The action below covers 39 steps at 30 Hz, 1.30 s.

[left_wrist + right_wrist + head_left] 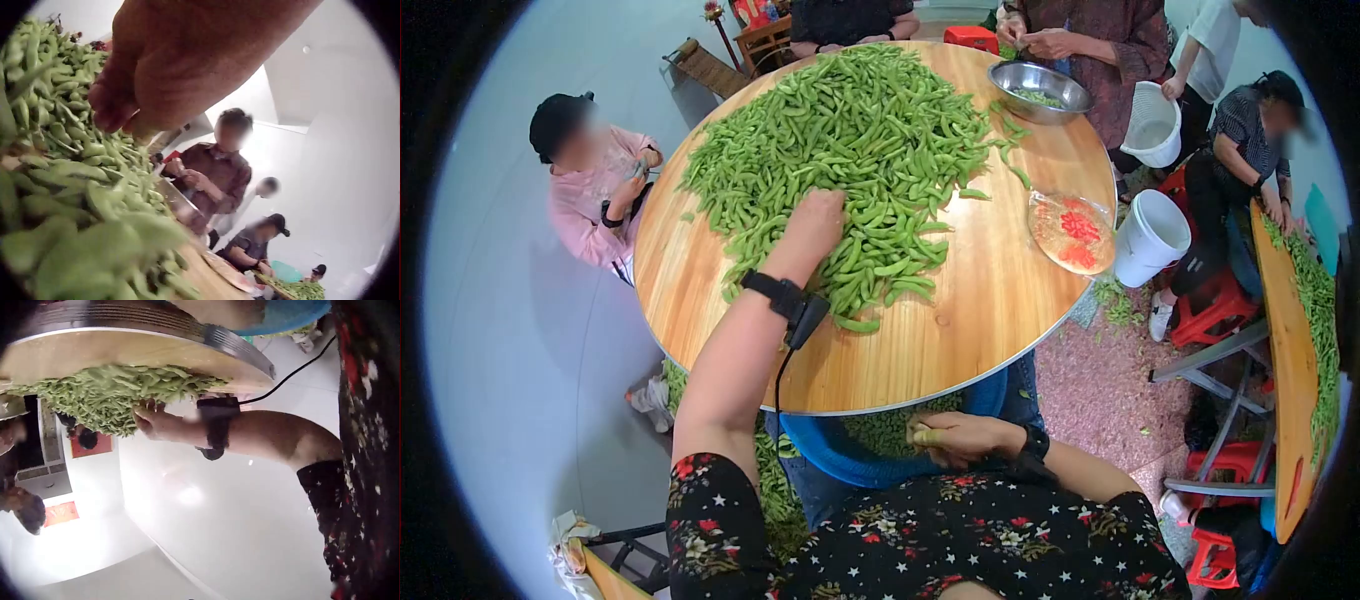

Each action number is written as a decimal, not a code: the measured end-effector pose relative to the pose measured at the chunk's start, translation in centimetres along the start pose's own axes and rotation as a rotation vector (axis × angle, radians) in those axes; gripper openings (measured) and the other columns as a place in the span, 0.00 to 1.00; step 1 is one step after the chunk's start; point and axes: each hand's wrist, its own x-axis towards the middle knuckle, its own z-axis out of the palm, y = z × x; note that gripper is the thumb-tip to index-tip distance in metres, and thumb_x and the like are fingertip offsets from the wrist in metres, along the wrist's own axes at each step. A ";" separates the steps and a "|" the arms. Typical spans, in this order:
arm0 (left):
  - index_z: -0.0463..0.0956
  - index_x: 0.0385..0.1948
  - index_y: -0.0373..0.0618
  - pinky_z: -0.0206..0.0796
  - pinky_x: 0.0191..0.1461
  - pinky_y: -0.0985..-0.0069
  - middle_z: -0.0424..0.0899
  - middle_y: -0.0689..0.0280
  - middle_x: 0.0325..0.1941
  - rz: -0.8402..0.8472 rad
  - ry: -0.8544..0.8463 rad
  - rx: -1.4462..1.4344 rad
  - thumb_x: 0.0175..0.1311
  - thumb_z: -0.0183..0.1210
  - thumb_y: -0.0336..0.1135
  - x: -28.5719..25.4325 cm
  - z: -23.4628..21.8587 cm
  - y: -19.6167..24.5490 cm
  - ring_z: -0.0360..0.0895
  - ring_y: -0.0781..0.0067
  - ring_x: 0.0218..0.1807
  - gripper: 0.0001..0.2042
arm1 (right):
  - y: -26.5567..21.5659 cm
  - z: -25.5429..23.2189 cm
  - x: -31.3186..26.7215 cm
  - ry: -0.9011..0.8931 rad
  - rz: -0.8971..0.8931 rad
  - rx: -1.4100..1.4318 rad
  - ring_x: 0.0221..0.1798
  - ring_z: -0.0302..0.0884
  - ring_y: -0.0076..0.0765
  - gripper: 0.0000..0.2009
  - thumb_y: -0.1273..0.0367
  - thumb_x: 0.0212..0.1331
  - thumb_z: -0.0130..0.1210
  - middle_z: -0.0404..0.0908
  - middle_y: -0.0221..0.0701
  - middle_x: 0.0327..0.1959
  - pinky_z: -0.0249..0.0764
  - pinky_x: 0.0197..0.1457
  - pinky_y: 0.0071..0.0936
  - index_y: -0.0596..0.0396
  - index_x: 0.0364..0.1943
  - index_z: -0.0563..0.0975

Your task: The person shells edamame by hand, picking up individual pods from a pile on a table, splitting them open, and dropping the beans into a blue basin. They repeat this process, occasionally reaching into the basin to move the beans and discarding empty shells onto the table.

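A large heap of green pods point(870, 130) covers much of the round wooden table point(1010, 290). At the heap's near side, the left hand point(815, 225) touches the pods with bent fingers; what lies under the fingertips is hidden. The left wrist view has this hand point(175, 69) above pods point(94, 244), its fingers bent downward. Below the table's near edge, the right hand point(965, 438) is curled round something yellow-green that looks like a pod, over a blue basin point(825, 455) with green beans point(880, 432) in it. From the right wrist, the left hand point(153, 424) shows against the heap.
A steel bowl point(1040, 92) and a clear bag with red bits point(1080, 228) stand on the table's right side. A white bucket point(1152, 238) is beside the table. Several people are around. Another table point(1280, 330) with pods is at the far right.
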 end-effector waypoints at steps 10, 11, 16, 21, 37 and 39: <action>0.71 0.41 0.39 0.69 0.36 0.73 0.78 0.63 0.33 -0.360 0.012 -0.763 0.58 0.54 0.25 -6.9 -5.2 6.3 0.76 0.69 0.33 0.10 | -5.4 -0.7 -3.7 0.279 -0.308 0.086 0.17 0.66 0.19 0.13 0.60 0.71 0.41 0.70 0.25 0.23 0.60 0.18 0.16 0.56 0.40 0.72; 0.69 0.42 0.40 0.68 0.35 0.78 0.77 0.67 0.33 -0.517 -0.040 -1.140 0.59 0.54 0.26 -8.3 -6.0 7.8 0.75 0.75 0.32 0.10 | -6.1 -0.7 -3.1 0.326 -0.345 0.074 0.17 0.66 0.20 0.12 0.61 0.71 0.41 0.72 0.27 0.25 0.60 0.17 0.16 0.55 0.43 0.71; 0.67 0.41 0.39 0.67 0.39 0.82 0.76 0.66 0.35 -0.377 0.106 -0.961 0.61 0.54 0.25 -15.7 -4.9 13.8 0.74 0.78 0.35 0.08 | -7.9 0.5 0.4 0.471 -0.602 0.206 0.17 0.69 0.21 0.09 0.65 0.70 0.40 0.71 0.27 0.24 0.64 0.18 0.18 0.56 0.45 0.66; 0.67 0.44 0.38 0.67 0.41 0.80 0.76 0.66 0.35 -0.357 0.148 -0.834 0.64 0.51 0.26 -18.4 -5.3 15.1 0.73 0.78 0.38 0.09 | -8.2 1.9 0.8 0.485 -0.577 0.128 0.16 0.67 0.20 0.09 0.67 0.70 0.41 0.71 0.27 0.24 0.62 0.17 0.18 0.56 0.47 0.66; 0.72 0.53 0.37 0.71 0.45 0.74 0.81 0.51 0.46 -0.173 0.157 -0.576 0.60 0.50 0.21 -19.3 -5.9 15.1 0.81 0.65 0.38 0.18 | -7.5 3.2 0.4 0.444 -0.607 0.200 0.16 0.62 0.19 0.09 0.67 0.69 0.42 0.69 0.26 0.23 0.58 0.17 0.18 0.55 0.47 0.66; 0.72 0.53 0.37 0.72 0.46 0.74 0.81 0.50 0.46 -0.042 0.192 -0.423 0.59 0.50 0.20 -19.4 -6.1 15.5 0.81 0.65 0.39 0.18 | -7.7 3.5 -0.3 0.438 -0.598 0.199 0.16 0.62 0.18 0.08 0.67 0.69 0.42 0.69 0.25 0.23 0.58 0.17 0.18 0.54 0.47 0.66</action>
